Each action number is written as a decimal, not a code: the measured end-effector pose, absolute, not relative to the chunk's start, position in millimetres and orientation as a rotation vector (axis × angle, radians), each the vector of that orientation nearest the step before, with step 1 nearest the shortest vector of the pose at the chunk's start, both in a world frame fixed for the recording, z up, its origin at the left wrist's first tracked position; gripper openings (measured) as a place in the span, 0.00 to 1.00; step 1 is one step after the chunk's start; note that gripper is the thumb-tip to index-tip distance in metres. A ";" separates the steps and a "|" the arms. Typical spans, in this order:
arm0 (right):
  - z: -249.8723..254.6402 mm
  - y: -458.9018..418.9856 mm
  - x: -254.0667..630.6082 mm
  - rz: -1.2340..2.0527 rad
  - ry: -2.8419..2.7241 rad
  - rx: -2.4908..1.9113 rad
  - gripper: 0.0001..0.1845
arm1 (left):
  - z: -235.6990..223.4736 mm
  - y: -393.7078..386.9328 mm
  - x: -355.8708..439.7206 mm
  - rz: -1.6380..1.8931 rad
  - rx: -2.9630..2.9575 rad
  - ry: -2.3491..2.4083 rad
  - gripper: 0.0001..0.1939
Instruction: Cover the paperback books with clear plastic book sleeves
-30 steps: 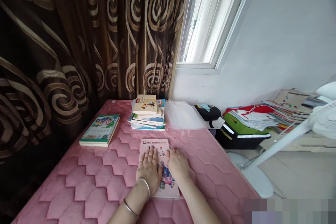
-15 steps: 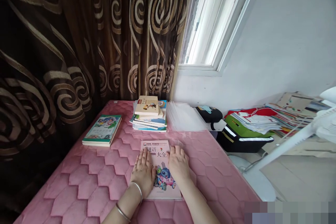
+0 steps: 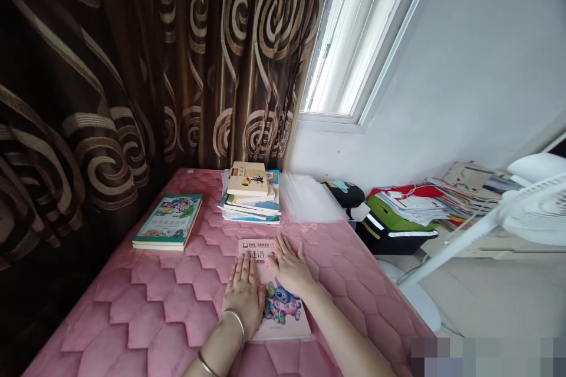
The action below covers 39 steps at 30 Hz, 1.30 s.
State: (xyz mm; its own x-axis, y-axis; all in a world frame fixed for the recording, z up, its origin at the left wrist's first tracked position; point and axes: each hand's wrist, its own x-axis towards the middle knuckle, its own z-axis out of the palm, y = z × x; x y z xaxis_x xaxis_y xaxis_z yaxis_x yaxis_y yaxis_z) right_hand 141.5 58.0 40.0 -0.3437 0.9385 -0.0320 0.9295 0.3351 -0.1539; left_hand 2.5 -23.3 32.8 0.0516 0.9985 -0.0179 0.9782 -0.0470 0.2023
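A pale pink book (image 3: 283,327) with a blue cartoon figure on its cover lies flat on the pink quilted mattress (image 3: 177,312) in front of me. My left hand (image 3: 244,293) rests flat along the book's left side, fingers stretched out and pointing away from me. Across the upper right of the cover lies my right hand (image 3: 292,264), its fingers spread and hiding part of the title. Neither hand grips anything. Two bangles circle my left wrist and forearm.
Two green-edged books (image 3: 168,221) lie stacked at the left. Toward the back stands a pile of books (image 3: 250,194), beside clear plastic sheets (image 3: 309,197). To the right are a black and green storage box (image 3: 393,227), paper stacks (image 3: 464,191) and a white fan (image 3: 539,200).
My left hand has slid from the middle of the cover to its left edge. My right hand has shifted inward over the upper cover, its fingers opening out. The view has turned slightly.
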 end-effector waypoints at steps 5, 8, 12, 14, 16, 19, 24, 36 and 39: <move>34.1 20.6 126.5 0.159 -2.510 -1.742 0.32 | 12.7 -19.4 -0.9 0.263 2.210 2.062 0.31; 27.2 -4.7 134.3 0.176 -2.574 -1.564 0.32 | 13.2 -20.1 -1.4 0.233 2.229 2.054 0.31; 25.1 -16.7 164.0 0.170 -2.582 -1.574 0.31 | 26.4 -22.3 -0.5 0.226 2.208 2.050 0.31; 25.5 -16.7 174.4 0.151 -2.570 -1.613 0.31 | 30.4 -22.9 -1.0 0.228 2.206 2.037 0.31; 26.1 -16.0 177.7 0.150 -2.576 -1.629 0.32 | 30.1 -23.5 -1.4 0.236 2.216 2.036 0.31; 26.9 -16.1 174.8 0.208 -2.596 -1.625 0.32 | 24.4 -25.0 3.1 0.262 2.228 2.093 0.31; 22.9 -17.0 173.7 0.247 -2.585 -1.635 0.32 | 21.5 -12.3 21.0 0.220 2.323 1.981 0.30; 18.3 -17.4 175.5 0.225 -2.538 -1.611 0.32 | 25.9 10.5 12.6 0.226 2.180 2.181 0.33; 20.1 -17.7 175.4 0.238 -2.540 -1.637 0.32 | 18.1 -30.7 22.3 0.235 2.355 2.024 0.31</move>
State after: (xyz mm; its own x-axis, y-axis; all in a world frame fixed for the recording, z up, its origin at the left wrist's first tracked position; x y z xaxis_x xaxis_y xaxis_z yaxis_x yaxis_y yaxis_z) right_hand 175.4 -17.7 20.1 -0.4123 0.9110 0.0075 0.8938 0.4061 -0.1902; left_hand 22.3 -30.7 18.1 0.1438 0.9849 0.0960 0.9808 -0.1548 0.1188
